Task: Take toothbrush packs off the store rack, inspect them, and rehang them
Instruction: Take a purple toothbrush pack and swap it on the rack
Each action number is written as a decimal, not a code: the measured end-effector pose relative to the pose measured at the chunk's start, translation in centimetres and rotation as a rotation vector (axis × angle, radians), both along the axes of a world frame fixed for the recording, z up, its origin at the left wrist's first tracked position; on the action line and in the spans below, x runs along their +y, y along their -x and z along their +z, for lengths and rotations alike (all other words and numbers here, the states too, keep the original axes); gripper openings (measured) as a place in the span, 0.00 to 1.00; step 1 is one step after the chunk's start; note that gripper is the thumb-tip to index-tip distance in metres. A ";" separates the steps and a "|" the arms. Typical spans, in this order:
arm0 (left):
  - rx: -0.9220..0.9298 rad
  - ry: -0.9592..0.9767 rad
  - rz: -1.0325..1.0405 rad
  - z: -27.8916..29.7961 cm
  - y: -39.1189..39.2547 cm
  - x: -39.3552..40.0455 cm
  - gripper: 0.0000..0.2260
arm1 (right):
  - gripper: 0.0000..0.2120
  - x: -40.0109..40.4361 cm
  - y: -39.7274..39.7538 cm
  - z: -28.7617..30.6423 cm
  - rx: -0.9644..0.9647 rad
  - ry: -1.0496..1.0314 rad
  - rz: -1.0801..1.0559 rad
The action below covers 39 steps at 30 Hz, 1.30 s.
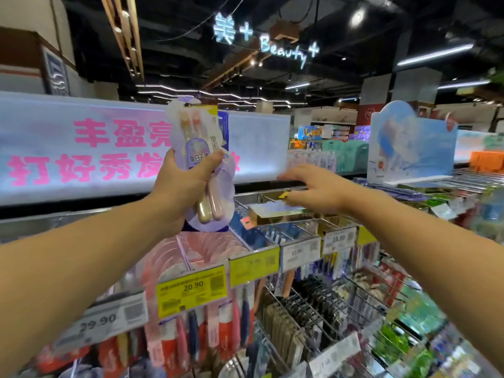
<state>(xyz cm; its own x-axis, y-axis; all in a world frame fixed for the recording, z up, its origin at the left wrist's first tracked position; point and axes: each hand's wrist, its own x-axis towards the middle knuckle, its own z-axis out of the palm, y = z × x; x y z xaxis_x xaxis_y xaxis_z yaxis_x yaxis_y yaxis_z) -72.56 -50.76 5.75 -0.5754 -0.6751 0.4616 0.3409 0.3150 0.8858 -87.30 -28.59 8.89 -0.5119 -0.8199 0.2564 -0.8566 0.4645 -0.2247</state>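
Above the rack (pixel 275 227), left hand (pixel 180 186) grips a toothbrush pack (pixel 201 165) upright; right hand (pixel 313 186), fingers spread and holding nothing, reaches toward hooks. Risk: one-handed hold slips; blurred reach knocks hanging packs loose.

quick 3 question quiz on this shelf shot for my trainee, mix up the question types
1. True or false: the left hand grips a toothbrush pack held up above the rack.
2. Multiple choice: the right hand is
A. pinching a second pack
B. reaching with spread fingers over the gold box, holding nothing
C. resting on the yellow 20.90 price tag
3. Fill in: the white price tag at lower left reads ____.

Key
1. True; the grip wraps the pack's middle.
2. B
3. 29.90
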 end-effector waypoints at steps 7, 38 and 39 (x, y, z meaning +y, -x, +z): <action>-0.021 -0.001 0.084 -0.5 2.1 0.0 0.48 | 0.49 0.8 4.3 -1.2 -0.005 -0.384 -0.016; 0.020 -0.017 0.265 0.6 -0.3 8.6 0.35 | 0.67 -5.5 -6.6 0.2 -1.029 0.633 0.249; 0.005 -0.018 0.281 0.6 -0.7 8.9 0.37 | 0.62 -4.7 -7.4 0.3 -1.028 0.648 0.252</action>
